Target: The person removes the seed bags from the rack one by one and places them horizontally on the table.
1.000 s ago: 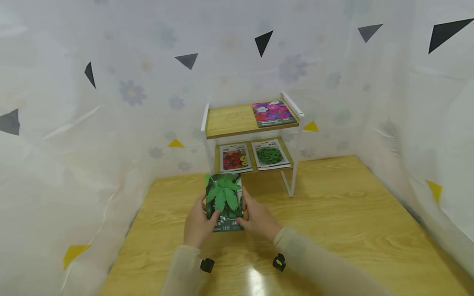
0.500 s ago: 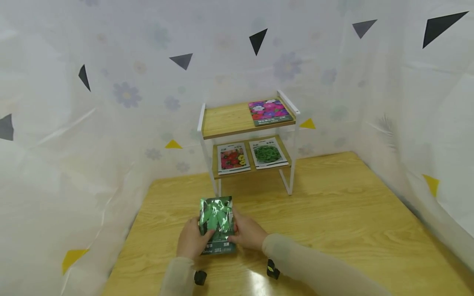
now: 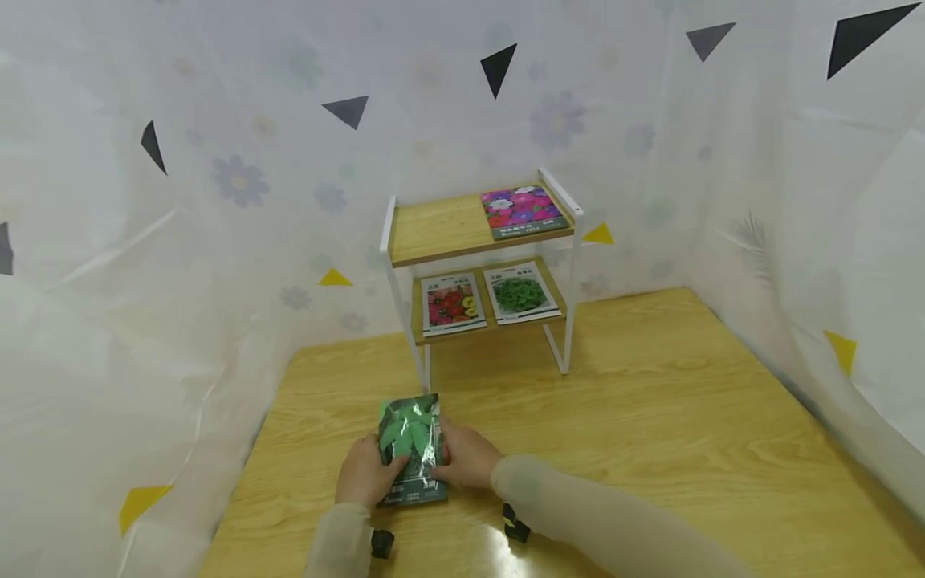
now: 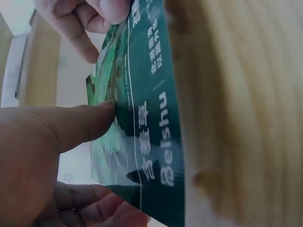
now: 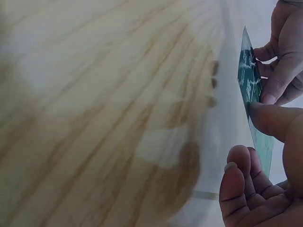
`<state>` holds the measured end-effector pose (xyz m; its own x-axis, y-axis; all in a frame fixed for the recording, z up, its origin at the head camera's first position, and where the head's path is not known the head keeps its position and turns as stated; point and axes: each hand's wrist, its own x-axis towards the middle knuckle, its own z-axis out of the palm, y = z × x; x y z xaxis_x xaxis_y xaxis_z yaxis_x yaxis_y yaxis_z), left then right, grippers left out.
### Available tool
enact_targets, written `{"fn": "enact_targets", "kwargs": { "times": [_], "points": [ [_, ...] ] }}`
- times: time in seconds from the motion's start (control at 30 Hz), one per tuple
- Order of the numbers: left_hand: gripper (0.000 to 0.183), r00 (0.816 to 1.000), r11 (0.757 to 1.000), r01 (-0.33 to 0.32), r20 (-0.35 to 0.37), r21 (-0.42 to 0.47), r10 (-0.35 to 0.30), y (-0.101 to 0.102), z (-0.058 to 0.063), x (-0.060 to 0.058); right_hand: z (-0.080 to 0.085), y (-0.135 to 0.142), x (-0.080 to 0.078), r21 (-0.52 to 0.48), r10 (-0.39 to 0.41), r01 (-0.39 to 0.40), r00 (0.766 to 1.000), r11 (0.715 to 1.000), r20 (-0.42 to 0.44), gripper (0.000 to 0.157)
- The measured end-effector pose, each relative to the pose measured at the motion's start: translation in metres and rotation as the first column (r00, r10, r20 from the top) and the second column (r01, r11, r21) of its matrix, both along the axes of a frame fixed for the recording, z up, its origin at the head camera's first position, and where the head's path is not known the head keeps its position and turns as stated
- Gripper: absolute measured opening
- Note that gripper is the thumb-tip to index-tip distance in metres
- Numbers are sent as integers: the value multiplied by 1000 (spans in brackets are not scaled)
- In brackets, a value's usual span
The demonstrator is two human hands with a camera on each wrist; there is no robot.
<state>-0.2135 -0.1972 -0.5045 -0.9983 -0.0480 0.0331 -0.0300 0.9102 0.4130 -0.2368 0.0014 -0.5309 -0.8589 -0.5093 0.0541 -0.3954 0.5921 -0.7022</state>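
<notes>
A green seed packet (image 3: 410,449) with a leaf picture is held between both hands over the front left of the table. My left hand (image 3: 364,472) grips its left edge, thumb on the printed face and fingers behind. On the opposite edge my right hand (image 3: 468,456) pinches it, thumb on the front. In the left wrist view the packet (image 4: 156,137) shows white lettering on its dark green lower band. The right wrist view catches the packet (image 5: 249,78) nearly edge-on, with the right thumb (image 5: 272,120) pressed to its face.
Behind the hands stands a two-tier shelf (image 3: 441,233) with white legs. A pink-flower packet (image 3: 522,210) lies on its top right. On the lower tier rest a red-flower packet (image 3: 453,305) and a green-leaf packet (image 3: 522,294). Wood-grain table (image 3: 650,417) surrounds it; patterned sheeting hangs behind.
Both hands have brought the green seed packet down and slightly left, away from the shelf and toward the person. Both keep their hold on it. The packets on the shelf stay put.
</notes>
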Motion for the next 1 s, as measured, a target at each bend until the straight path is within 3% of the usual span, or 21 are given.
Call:
{"fn": "enact_targets", "kwargs": {
  "times": [0.17,0.4,0.57,0.77,0.93,1.0],
  "points": [
    [66,999,999,-8,49,-53,11,-4,-7,-1,-2,-9,1,34,16,-17,1000,999,27,101],
    [64,998,995,-2,58,-96,7,-9,-15,-3,-4,-15,-1,49,24,-25,999,998,21,87],
    [62,997,991,-2,75,-135,13,-8,-14,-4,-6,-17,-5,94,25,-27,1000,995,15,79],
    [60,994,985,10,112,-170,9,-6,-14,-6,-13,-19,-14,163,29,-22,999,986,-38,79],
    [60,992,979,49,128,-200,-24,-7,-12,-7,-14,-22,-18,187,21,-22,1000,982,8,73],
    [59,990,975,58,139,-214,-28,-7,-11,-7,-12,-23,-17,205,23,-30,999,978,34,78]
  ]
}}
